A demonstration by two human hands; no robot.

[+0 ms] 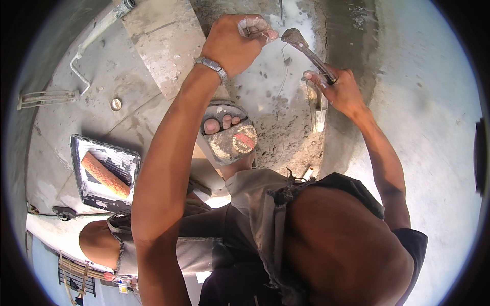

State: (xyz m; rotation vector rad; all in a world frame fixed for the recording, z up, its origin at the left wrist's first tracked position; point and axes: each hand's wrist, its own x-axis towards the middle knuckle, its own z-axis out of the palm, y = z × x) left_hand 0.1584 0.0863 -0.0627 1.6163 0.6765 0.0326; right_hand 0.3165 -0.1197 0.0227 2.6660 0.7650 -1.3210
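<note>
My left hand (235,45), dusted with white and wearing a metal watch band (211,68) at the wrist, is closed in a pinch. What its fingertips hold is too small to make out. A thin dark wire or string (284,76) trails down from near those fingertips over the wet floor. My right hand (344,94) grips the lower handle of a worn hammer (312,56). The grey, crusted hammer head points up and left, just right of the left fingertips and apart from them. White liquid (255,86) lies on the rough floor beneath both hands.
A black paint tray (133,158) smeared white holds an orange roller sleeve (104,175) at left. Beyond lie a bent roller frame (81,56) and a small round tin (116,104). My sandalled foot (227,135) stands below the hands. A pale wall (423,97) rises at right.
</note>
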